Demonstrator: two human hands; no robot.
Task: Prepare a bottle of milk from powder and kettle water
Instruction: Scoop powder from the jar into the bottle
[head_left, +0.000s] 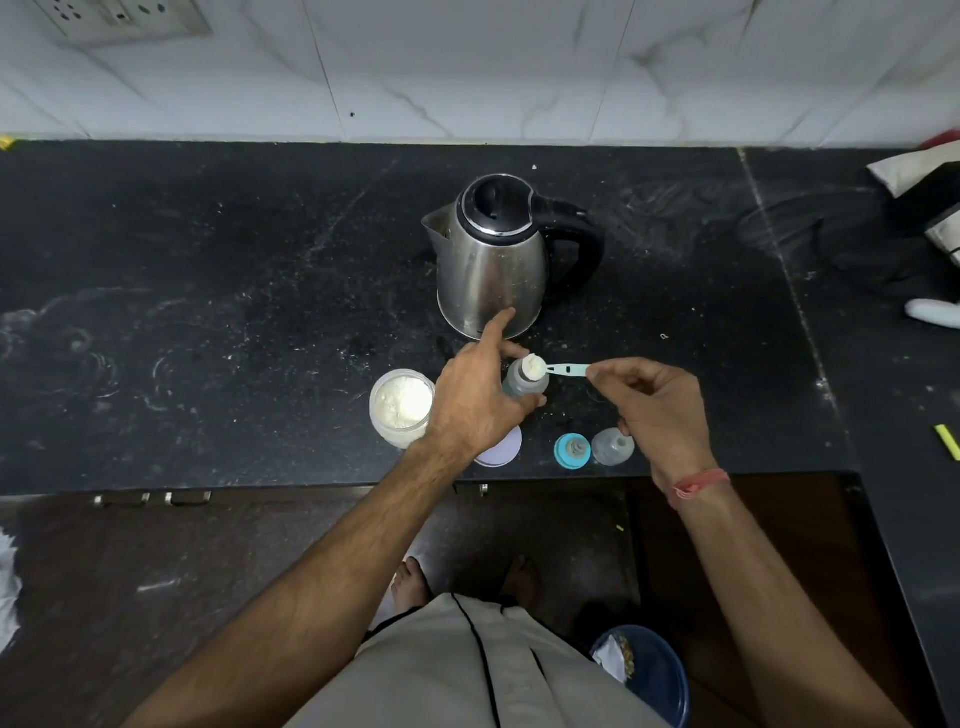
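Bottle (522, 382) half hidden by gripping left hand (475, 397), right hand (657, 402) pinching scoop (558, 369), lid (501, 449) mostly covered

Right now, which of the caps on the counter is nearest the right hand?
The clear dome cap, just below the right hand's fingers. The blue nipple ring sits further left; the lilac jar lid lies under the left forearm.

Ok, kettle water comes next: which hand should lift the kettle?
Probably the right hand: the kettle handle faces its side, and it only pinches the scoop. The left hand holds the bottle.
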